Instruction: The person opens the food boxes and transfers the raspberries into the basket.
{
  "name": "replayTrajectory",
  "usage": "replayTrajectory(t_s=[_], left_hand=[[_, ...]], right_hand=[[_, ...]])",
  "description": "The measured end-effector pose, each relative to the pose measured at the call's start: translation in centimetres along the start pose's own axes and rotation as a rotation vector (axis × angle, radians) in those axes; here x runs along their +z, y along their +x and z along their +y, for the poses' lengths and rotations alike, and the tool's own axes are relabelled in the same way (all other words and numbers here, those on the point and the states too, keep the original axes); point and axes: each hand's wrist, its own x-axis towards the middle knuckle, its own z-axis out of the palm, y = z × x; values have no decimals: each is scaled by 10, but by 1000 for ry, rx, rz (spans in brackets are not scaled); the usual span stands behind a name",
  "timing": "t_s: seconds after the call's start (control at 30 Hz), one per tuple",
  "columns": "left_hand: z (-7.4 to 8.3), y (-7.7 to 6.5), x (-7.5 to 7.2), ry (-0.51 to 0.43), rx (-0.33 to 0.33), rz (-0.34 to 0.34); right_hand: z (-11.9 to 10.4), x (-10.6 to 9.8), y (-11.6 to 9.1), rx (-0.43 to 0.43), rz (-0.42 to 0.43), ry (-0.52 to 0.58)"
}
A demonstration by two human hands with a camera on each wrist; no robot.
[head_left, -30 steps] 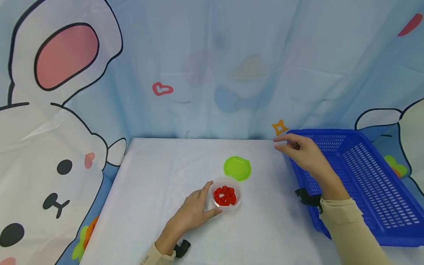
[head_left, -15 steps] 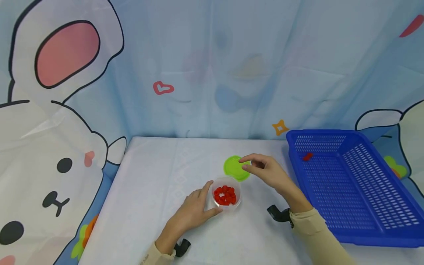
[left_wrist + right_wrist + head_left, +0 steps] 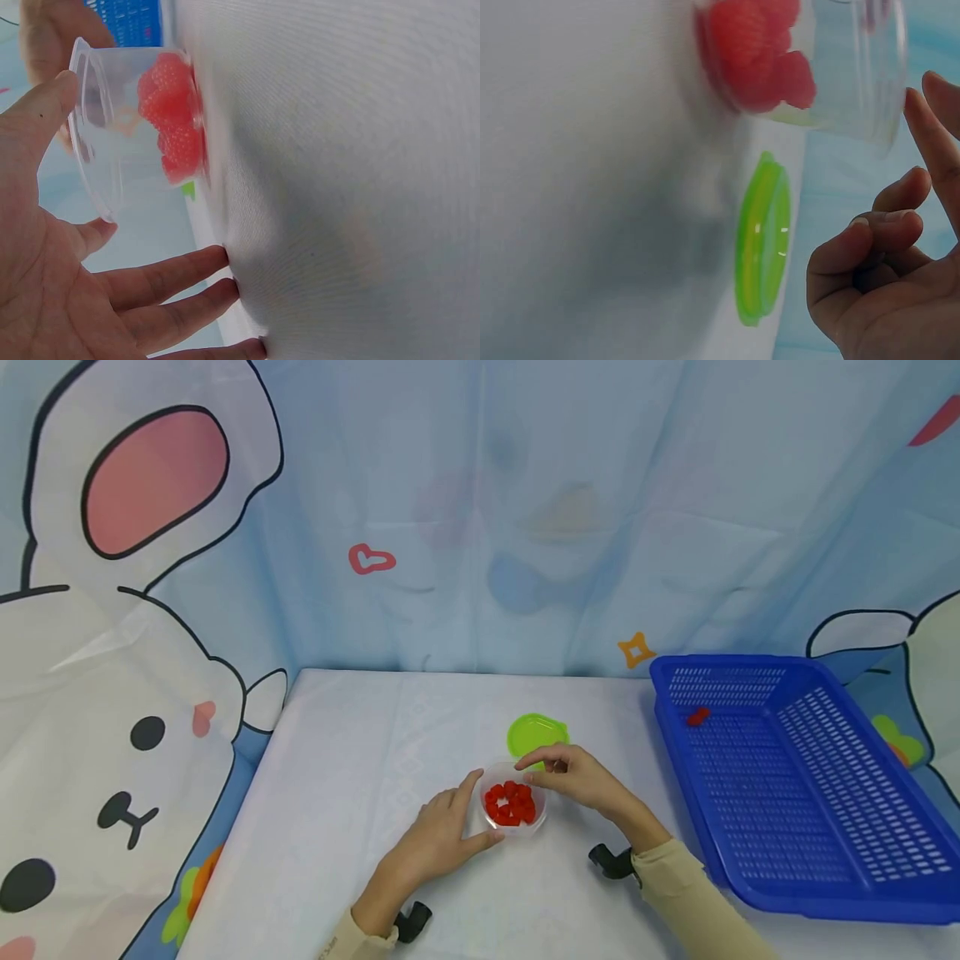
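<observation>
Several red raspberries lie in the bottom of a clear plastic cup on the white table. My left hand holds this cup steady at its rim, thumb on the near side and index finger on the far side. In the left wrist view its other fingers reach down to the cloth. Over the cup's right rim hovers my right hand, thumb and index finger apart with nothing between them, the other fingers bent in. Just behind the cup lies a round green lid, partly covered by the right hand.
A blue perforated basket stands at the right of the table, with red raspberries near its far left corner. A printed blue curtain hangs behind the table's back edge. Black wrist cameras sit by the cuffs.
My right hand has come left from the basket, past the lid, to the cup's rim. Red raspberries in the basket are now uncovered. The left hand and cup have stayed put.
</observation>
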Motion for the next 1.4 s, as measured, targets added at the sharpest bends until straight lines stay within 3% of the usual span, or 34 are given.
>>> replayTrajectory(t_s=[0.37, 0.6, 0.8, 1.0, 1.4], left_hand=[[-2, 0, 0, 16, 25, 6], [-3, 0, 1, 13, 25, 8], [-4, 0, 2, 13, 14, 5], [-4, 0, 2, 8, 18, 5], [-2, 0, 0, 7, 18, 2]], right_hand=[[17, 6, 14, -110, -231, 18], [13, 8, 21, -225, -328, -99], [8, 7, 23, -196, -340, -208], [6, 5, 24, -214, -374, -229], [6, 5, 19, -93, -338, -217]])
